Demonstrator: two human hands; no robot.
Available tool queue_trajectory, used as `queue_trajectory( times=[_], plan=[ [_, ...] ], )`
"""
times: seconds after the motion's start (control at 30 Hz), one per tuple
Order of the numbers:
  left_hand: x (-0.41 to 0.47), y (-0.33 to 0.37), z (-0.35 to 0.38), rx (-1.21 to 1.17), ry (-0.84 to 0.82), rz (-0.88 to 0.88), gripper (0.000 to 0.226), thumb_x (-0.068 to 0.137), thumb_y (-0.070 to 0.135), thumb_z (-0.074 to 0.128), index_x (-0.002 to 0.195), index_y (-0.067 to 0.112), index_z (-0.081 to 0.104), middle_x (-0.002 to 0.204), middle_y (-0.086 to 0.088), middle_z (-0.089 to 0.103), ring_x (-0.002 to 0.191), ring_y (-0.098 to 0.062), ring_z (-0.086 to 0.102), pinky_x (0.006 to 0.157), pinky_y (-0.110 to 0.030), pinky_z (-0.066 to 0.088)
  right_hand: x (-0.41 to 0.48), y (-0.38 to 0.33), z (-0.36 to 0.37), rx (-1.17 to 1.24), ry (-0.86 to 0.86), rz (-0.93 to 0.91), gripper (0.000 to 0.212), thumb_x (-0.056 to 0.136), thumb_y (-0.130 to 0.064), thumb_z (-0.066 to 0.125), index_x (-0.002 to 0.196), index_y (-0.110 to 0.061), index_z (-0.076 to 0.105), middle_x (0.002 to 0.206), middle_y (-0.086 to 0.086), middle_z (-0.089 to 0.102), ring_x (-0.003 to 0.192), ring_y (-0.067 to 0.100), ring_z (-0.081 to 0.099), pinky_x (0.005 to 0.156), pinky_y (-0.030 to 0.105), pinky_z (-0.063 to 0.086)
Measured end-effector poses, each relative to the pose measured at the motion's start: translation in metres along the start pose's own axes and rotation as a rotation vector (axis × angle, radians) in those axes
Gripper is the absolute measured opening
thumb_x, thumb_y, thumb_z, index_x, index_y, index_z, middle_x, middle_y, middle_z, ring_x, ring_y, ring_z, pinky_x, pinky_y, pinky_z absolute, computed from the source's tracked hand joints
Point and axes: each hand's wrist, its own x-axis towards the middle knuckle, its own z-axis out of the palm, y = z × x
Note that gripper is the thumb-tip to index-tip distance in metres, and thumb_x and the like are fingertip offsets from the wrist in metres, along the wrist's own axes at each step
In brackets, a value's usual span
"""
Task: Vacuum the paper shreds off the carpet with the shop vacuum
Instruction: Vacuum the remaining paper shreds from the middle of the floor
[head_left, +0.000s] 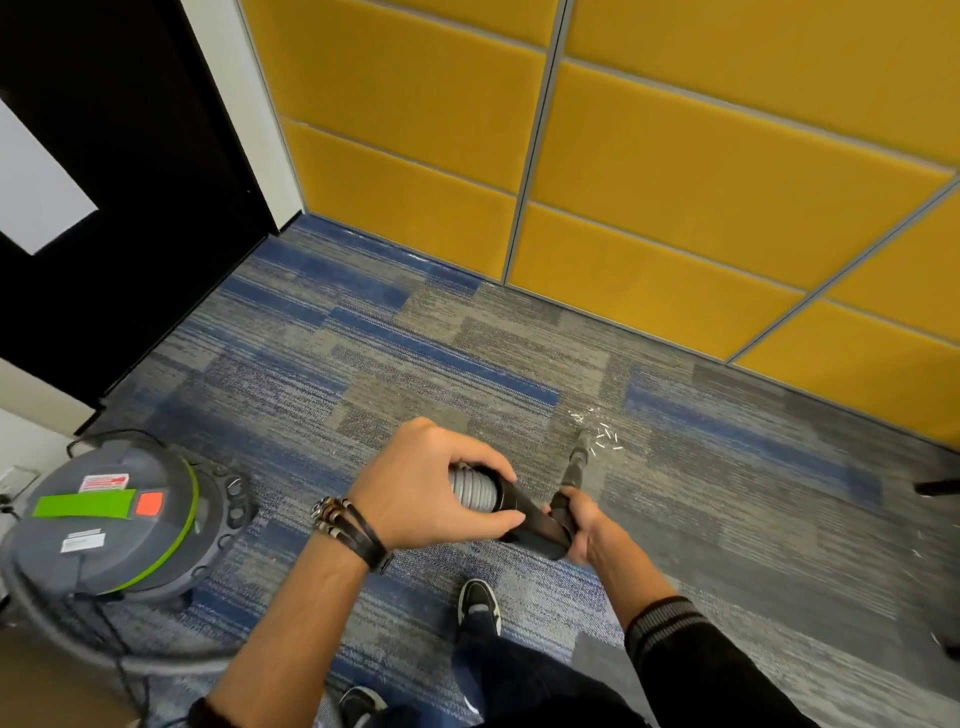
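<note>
Vacuuming step: left hand (436, 483) grips the hose (471, 489), right hand (584, 525) the wand (576, 465), fingers curled tight; next, sweep through the paper shreds (602, 435).

We face yellow padded wall panels (701, 171) divided by grey seams (540, 140), and to our left we see a black door (145, 218) with a white sheet (36, 192) on it.
</note>
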Motion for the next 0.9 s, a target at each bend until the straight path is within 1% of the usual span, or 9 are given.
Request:
queue_trajectory(
  times=[0.1,0.27,0.4,0.47,0.67,0.73,0.8,0.87,0.9],
  plan=[
    [0.008,-0.003,-0.002,-0.048,-0.006,-0.009,0.029,0.068,0.043,0.093,0.092,0.03,0.084,0.085,0.021,0.077,0.082,0.0,0.073,0.076,-0.016,0.055,0.001,-0.003,-0.005,0.01,-0.004,-0.013,0.03,0.103,-0.038,0.043,0.095,-0.01,0.048,0.059,0.008,0.057,0.046,0.022,0.057,0.055,0.031,0.056],
    [0.016,-0.012,0.006,-0.068,-0.063,-0.129,0.034,0.065,0.056,0.086,0.091,0.035,0.083,0.086,0.024,0.077,0.084,-0.001,0.073,0.083,-0.031,0.06,0.01,0.007,-0.035,0.061,0.066,0.038,0.032,0.103,-0.042,0.043,0.099,-0.01,0.044,0.07,0.011,0.056,0.059,0.026,0.059,0.055,0.04,0.057],
    [0.023,-0.004,0.006,0.025,-0.069,-0.08,0.031,0.068,0.057,0.082,0.091,0.036,0.083,0.082,0.027,0.075,0.082,0.004,0.071,0.083,-0.012,0.048,0.012,0.003,-0.028,0.018,0.077,0.025,0.033,0.103,-0.042,0.041,0.1,-0.009,0.045,0.06,0.011,0.056,0.052,0.024,0.057,0.046,0.033,0.053],
    [0.026,0.004,-0.002,0.047,-0.033,-0.035,0.031,0.068,0.058,0.081,0.09,0.035,0.083,0.083,0.026,0.075,0.081,0.005,0.071,0.084,-0.005,0.043,0.01,-0.005,-0.014,-0.028,0.041,0.002,0.031,0.102,-0.041,0.042,0.103,-0.01,0.045,0.06,0.011,0.057,0.052,0.024,0.057,0.051,0.032,0.054],
    [0.042,0.025,-0.013,-0.002,0.002,0.065,0.026,0.068,0.04,0.095,0.09,0.03,0.084,0.08,0.024,0.075,0.076,0.006,0.071,0.071,-0.009,0.051,0.005,-0.027,0.004,-0.023,-0.043,-0.029,0.032,0.1,-0.041,0.043,0.098,-0.01,0.051,0.078,0.013,0.057,0.067,0.027,0.055,0.067,0.034,0.053],
    [0.046,0.03,-0.01,-0.022,-0.023,0.062,0.027,0.067,0.039,0.096,0.09,0.03,0.084,0.079,0.025,0.074,0.074,0.006,0.07,0.068,-0.008,0.049,0.01,-0.025,-0.007,-0.045,-0.054,-0.048,0.034,0.098,-0.043,0.046,0.098,-0.009,0.053,0.083,0.015,0.059,0.07,0.028,0.056,0.085,0.041,0.053],
    [0.049,0.036,-0.002,-0.029,-0.041,0.064,0.027,0.068,0.042,0.095,0.09,0.031,0.084,0.079,0.025,0.075,0.075,0.005,0.07,0.068,-0.01,0.049,0.021,-0.029,-0.025,-0.114,-0.013,-0.074,0.04,0.096,-0.044,0.048,0.112,-0.008,0.054,0.102,0.018,0.059,0.081,0.031,0.058,0.104,0.049,0.044],
    [0.053,0.039,0.005,-0.023,-0.047,0.057,0.027,0.069,0.045,0.092,0.092,0.032,0.084,0.078,0.025,0.074,0.074,0.003,0.07,0.068,-0.012,0.05,0.016,-0.033,-0.041,-0.171,0.028,-0.055,0.045,0.096,-0.045,0.047,0.123,-0.009,0.053,0.113,0.02,0.056,0.092,0.034,0.058,0.102,0.051,0.046],
    [0.055,0.039,0.008,-0.02,-0.047,0.053,0.027,0.07,0.046,0.091,0.092,0.033,0.083,0.077,0.025,0.074,0.074,0.002,0.07,0.068,-0.015,0.052,0.005,-0.036,-0.044,-0.145,0.028,-0.017,0.044,0.097,-0.044,0.045,0.122,-0.009,0.053,0.11,0.021,0.058,0.089,0.034,0.06,0.09,0.049,0.055]
  ],
)
